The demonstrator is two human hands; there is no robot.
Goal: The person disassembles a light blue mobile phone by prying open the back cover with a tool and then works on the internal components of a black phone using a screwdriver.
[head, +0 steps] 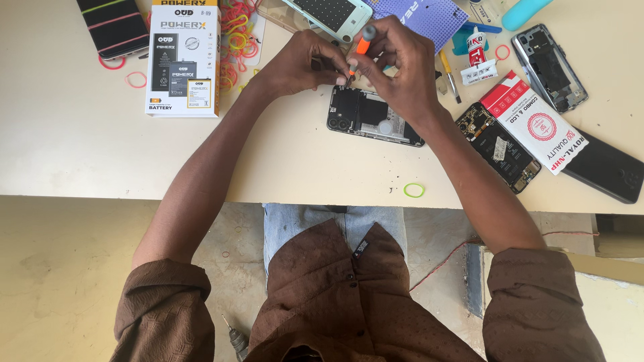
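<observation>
An opened phone (370, 115) with its back cover off lies on the cream table (80, 134). My right hand (396, 64) grips a small orange-handled screwdriver (363, 43), tip down at the phone's upper edge. My left hand (302, 64) pinches close to the screwdriver tip, fingers closed just above the phone's top left corner. Whether it holds a small part is hidden by the fingers.
A white and orange battery box (182, 60) lies at the left, rubber bands (236, 37) beside it. A striped phone (113, 25) sits far left. At the right are an opened phone (500, 147), a red and white box (533, 121), a phone frame (550, 67), a black phone (607, 175), a glue tube (476, 48). A green band (414, 190) lies near the table edge.
</observation>
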